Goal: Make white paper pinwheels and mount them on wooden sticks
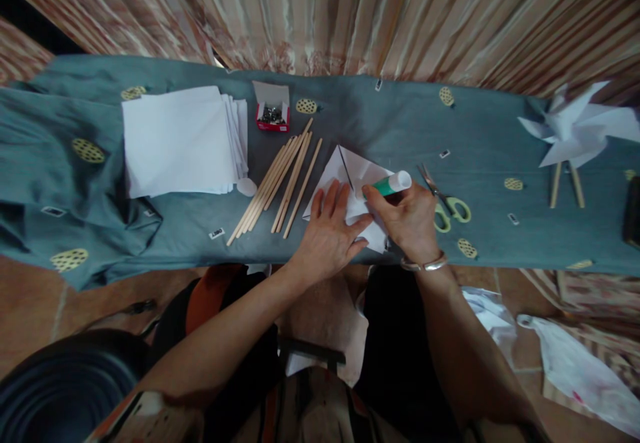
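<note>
A square of white paper, cut in from its corners, lies on the cloth in front of me. My left hand rests flat on its left part with the fingers spread. In my right hand is a green and white glue stick, tilted, its lower end at the paper near the middle of the sheet. Whether its tip touches the paper is hidden by my fingers. Just right of that hand are scissors with light green handles, lying on the cloth.
Wooden sticks lie left of the paper, with a white cap beside them. Further left is a stack of white paper. A red box of metal pins stands behind. White paper pinwheels on sticks lie at the right.
</note>
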Demonstrator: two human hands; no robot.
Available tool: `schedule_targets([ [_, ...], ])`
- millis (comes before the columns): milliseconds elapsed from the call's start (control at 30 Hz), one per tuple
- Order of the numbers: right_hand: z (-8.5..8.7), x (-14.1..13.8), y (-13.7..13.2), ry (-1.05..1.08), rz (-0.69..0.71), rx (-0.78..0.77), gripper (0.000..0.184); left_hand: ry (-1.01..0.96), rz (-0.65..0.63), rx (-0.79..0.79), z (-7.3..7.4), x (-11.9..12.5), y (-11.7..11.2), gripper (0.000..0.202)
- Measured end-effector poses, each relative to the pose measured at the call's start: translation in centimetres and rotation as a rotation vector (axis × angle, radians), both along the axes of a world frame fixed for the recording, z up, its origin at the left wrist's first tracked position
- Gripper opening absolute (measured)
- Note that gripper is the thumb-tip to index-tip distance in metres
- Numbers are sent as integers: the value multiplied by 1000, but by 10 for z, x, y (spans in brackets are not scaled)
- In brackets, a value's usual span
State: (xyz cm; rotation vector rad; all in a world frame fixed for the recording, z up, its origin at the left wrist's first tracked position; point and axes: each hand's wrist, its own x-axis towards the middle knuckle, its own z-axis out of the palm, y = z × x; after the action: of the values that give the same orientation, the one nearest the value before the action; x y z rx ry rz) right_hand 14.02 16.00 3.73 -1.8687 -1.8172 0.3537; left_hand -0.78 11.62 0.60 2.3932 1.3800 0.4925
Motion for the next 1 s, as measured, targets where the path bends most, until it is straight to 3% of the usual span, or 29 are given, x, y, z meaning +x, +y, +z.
schedule_targets([
  [367,1,-3,-3,120,23,-73,32,-32,-7,4,-3,-1,1,48],
  [600,4,18,1,921,-89,-279,30,-43,4,7,-6,0,0,48],
  [733,7,23,-1,1153,-101,-345,34,-62,1,50,-1,-3,-1,52],
  [867,8,18,-7,1230,-11,-427,43,-73,76,155,13,-33,6,49],
  [1000,9,17,-15,1339,-9,-442,42,-20,372,231,24,-88,13,42],
])
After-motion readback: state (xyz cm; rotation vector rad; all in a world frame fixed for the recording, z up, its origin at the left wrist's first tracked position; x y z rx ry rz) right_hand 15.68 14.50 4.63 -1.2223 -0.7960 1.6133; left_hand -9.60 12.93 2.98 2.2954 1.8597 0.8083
